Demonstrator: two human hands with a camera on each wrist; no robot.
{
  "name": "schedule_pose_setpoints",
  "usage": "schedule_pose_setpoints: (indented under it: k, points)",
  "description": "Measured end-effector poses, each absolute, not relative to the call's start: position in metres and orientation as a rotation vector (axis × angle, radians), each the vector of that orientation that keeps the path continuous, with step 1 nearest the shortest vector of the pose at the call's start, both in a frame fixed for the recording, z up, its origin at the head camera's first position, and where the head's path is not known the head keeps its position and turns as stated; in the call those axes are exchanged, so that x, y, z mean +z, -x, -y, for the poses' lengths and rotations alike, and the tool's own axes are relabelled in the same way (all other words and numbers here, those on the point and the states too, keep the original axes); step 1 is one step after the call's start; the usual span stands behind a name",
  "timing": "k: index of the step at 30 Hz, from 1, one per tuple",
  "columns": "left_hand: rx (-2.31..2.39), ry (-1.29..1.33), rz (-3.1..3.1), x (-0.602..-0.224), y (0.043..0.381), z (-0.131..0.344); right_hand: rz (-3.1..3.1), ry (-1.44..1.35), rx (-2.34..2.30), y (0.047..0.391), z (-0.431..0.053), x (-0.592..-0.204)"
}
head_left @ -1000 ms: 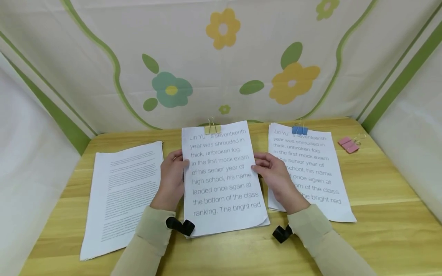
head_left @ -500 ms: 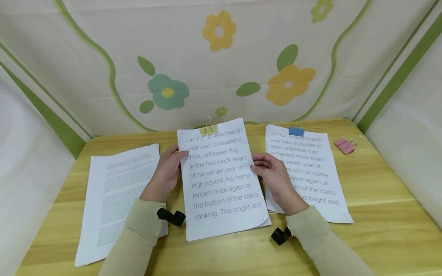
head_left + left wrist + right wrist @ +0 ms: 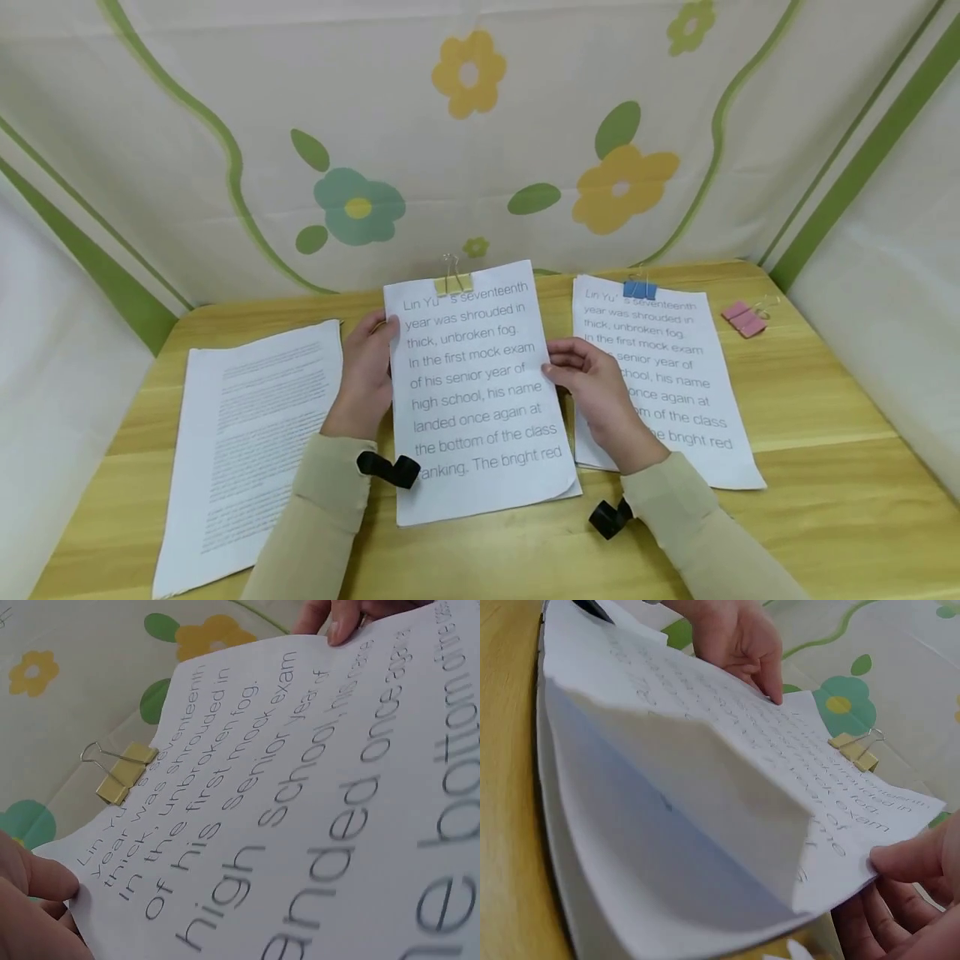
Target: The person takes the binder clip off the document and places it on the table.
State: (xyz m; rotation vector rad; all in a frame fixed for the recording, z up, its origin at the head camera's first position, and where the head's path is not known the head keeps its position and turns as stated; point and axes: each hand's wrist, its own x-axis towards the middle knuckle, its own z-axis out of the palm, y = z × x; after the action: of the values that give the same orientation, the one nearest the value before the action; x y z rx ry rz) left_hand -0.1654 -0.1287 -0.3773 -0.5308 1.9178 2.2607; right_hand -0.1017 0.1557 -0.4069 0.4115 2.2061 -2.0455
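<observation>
A stack of printed paper, with a yellow binder clip on its top edge, is held between my two hands. My left hand grips its left edge, thumb on the front sheet and fingers behind. On the opposite edge, my right hand pinches the sheets between thumb and fingers. The stack's top is tilted up off the table. In the right wrist view, the lower right corner of the sheets curls and fans apart. The left wrist view shows the yellow binder clip near my left thumb.
To the left lies an unclipped stack of finely printed paper. A second large-print stack with a blue binder clip lies at right, partly behind my right hand. Beyond it sits a loose pink binder clip. A flowered cloth hangs behind the table.
My left hand slides up the left edge of the clipped stack, then its thumb draws back toward the edge. The stack shifts slightly left in view; the right hand keeps its hold.
</observation>
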Motion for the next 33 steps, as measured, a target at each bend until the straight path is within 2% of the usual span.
schedule_pose_setpoints:
  k: [7,14,33]
  points:
    - [2.368,0.611,-1.851,-0.3838,0.1648,0.1245,-2.189,-0.391,-2.057,0.1023,-0.1579,-0.4112]
    - [2.461,0.522,-1.795,-0.3844,0.1672,0.1251,-2.216,-0.379,-1.985,0.1036,-0.1593,-0.4105]
    - [2.466,0.486,-1.817,-0.3811,0.1682,0.1286,-2.245,-0.327,-1.919,0.1018,-0.1595,-0.4077]
